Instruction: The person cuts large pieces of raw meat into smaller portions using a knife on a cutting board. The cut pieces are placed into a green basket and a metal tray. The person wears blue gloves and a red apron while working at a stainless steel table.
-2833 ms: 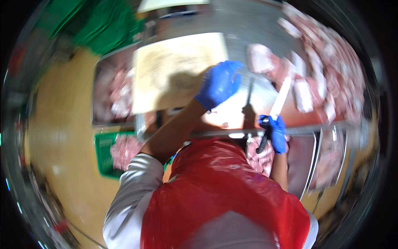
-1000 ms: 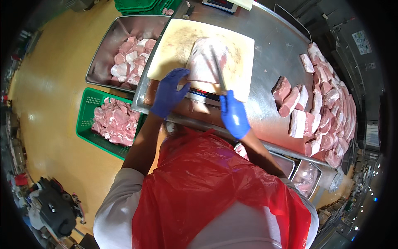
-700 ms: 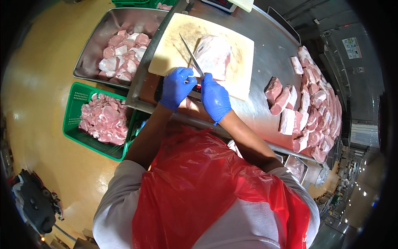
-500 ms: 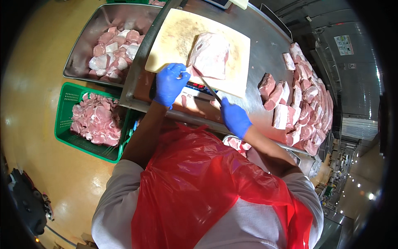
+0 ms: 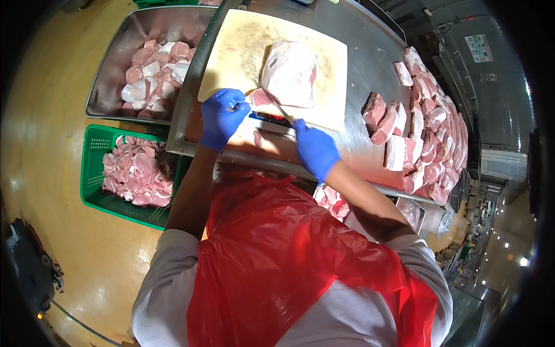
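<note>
Blue gloves cover both hands, which work above a pale cutting board (image 5: pixel 231 52) near the left edge of the steel worktop (image 5: pixel 364 63). On this board, right of its middle and reaching toward its near edge, lies a large slab of meat (image 5: pixel 291 69), pale and fatty on top. At the near left corner of the slab, a pink strip of meat (image 5: pixel 259 98) extends toward the left hand (image 5: pixel 222 118).

The right hand (image 5: pixel 318 149) is closed around the handle of a knife (image 5: pixel 277 106). Its blade points away and to the left, passing between the slab and the strip. The left hand has its fingers curled, with the fingertips just beside the end of the strip; I cannot tell if they pinch it.

Along the near edge of the board, a scale (image 5: pixel 269 125) with a lit display is partly visible, and a small scrap of meat (image 5: pixel 258 139) lies closer to the near edge of the worktop. Many cut pieces of meat (image 5: pixel 430 133) are heaped along the right edge. Outside the left edge stand a steel tub (image 5: pixel 104 81) and, nearer to the person, a green basket (image 5: pixel 92 191), both containing meat. A red apron (image 5: pixel 260 248) covers the person's front.
</note>
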A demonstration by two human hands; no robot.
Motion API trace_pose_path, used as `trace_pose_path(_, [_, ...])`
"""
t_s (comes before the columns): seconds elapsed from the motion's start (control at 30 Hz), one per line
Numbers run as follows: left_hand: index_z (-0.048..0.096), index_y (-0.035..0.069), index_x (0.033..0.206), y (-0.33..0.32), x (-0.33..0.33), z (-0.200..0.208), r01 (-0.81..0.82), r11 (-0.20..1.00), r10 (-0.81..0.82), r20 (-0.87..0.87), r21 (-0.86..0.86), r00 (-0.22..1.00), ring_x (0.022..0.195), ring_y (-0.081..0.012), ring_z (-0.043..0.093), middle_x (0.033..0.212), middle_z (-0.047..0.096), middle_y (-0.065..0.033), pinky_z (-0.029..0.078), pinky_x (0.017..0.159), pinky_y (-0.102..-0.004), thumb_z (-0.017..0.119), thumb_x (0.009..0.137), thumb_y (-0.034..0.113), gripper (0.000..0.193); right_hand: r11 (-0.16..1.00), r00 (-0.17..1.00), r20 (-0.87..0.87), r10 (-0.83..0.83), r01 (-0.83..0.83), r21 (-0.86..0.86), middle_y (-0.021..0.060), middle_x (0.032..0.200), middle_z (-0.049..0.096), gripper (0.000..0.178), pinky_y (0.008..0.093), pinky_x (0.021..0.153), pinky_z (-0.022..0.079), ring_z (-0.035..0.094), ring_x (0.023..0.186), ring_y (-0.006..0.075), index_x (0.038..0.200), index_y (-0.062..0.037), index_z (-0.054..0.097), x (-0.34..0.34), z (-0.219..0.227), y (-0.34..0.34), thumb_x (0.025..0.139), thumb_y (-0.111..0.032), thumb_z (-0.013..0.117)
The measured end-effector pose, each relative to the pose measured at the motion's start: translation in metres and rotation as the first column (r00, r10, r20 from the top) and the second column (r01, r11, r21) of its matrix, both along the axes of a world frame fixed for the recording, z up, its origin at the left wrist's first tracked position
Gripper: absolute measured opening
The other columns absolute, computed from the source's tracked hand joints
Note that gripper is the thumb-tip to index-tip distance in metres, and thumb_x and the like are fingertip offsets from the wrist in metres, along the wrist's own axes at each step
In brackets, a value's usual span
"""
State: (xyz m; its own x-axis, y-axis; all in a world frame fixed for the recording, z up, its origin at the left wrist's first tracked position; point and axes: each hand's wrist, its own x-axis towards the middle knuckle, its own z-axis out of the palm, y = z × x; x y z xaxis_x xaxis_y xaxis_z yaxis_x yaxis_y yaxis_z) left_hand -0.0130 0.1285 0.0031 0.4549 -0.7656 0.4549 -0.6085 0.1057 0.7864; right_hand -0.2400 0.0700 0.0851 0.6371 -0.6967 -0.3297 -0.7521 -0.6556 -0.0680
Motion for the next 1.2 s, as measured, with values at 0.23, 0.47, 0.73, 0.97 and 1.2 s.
trace_pose_path(0.23, [0.064,0.001,0.081,0.136,0.082,-0.038,-0.382,0.902,0.431,-0.345,0.203,0.834,0.071,-0.0074,0.053,0.077,0.061,0.0023,0.047,0.067,-0.0252,0.069,0.08,-0.004,0.008,0.996,0.972,0.223,0.073,-0.082,0.031,0.0264,0.072,0.063,0.015,0.0518,0.056,0.048,0.062,0.065,0.0469,0.107,-0.0021,0.051,-0.15,0.024,0.004,0.099,-0.013,0.058])
trace_pose_path(0.47, [0.06,-0.005,0.128,0.091,0.074,-0.001,-0.371,0.876,0.27,0.323,0.308,0.907,0.098,-0.0323,0.068,0.109,0.065,-0.0219,0.054,0.087,-0.0422,0.07,0.085,0.01,0.046,0.91,0.673,0.613,-0.413,0.337,0.243,0.0057,0.064,0.056,0.012,0.0305,0.047,0.043,0.052,0.053,0.0102,0.105,-0.0011,0.053,-0.126,-0.018,-0.017,0.104,-0.013,0.055])
trace_pose_path(0.73, [0.024,-0.007,0.15,-0.11,-0.09,0.069,-0.082,0.794,-0.158,0.336,0.602,0.929,0.109,-0.0493,0.055,0.133,0.042,-0.0355,0.054,0.088,-0.054,0.084,0.07,0.047,0.114,0.917,0.562,0.727,-0.395,0.285,0.279,0.0063,0.065,0.058,0.015,0.0299,0.048,0.045,0.055,0.052,0.0119,0.109,-0.0007,0.056,-0.096,-0.007,-0.044,0.103,-0.014,0.056])
trace_pose_path(0.97, [0.039,0.001,0.149,-0.101,0.017,0.06,0.294,0.884,-0.443,0.452,0.362,0.774,0.121,-0.037,0.057,0.138,0.051,-0.0237,0.054,0.094,-0.0432,0.091,0.06,0.01,0.104,0.87,0.555,0.67,-0.493,0.338,0.359,0.0045,0.062,0.055,0.014,0.0306,0.047,0.043,0.053,0.051,0.0111,0.102,-0.0011,0.054,-0.138,-0.042,-0.029,0.104,-0.015,0.055])
trace_pose_path(1.2, [0.071,-0.002,0.095,-0.052,-0.011,0.019,-0.069,0.983,0.138,-0.45,0.168,0.882,0.077,-0.0156,0.069,0.084,0.074,-0.0118,0.056,0.073,-0.0325,0.081,0.077,0.02,0.03,0.982,0.776,0.603,-0.184,0.172,0.079,0.028,0.079,0.066,0.016,0.0556,0.06,0.051,0.066,0.071,0.0463,0.106,-0.0024,0.053,-0.078,-0.024,-0.035,0.099,-0.016,0.058])
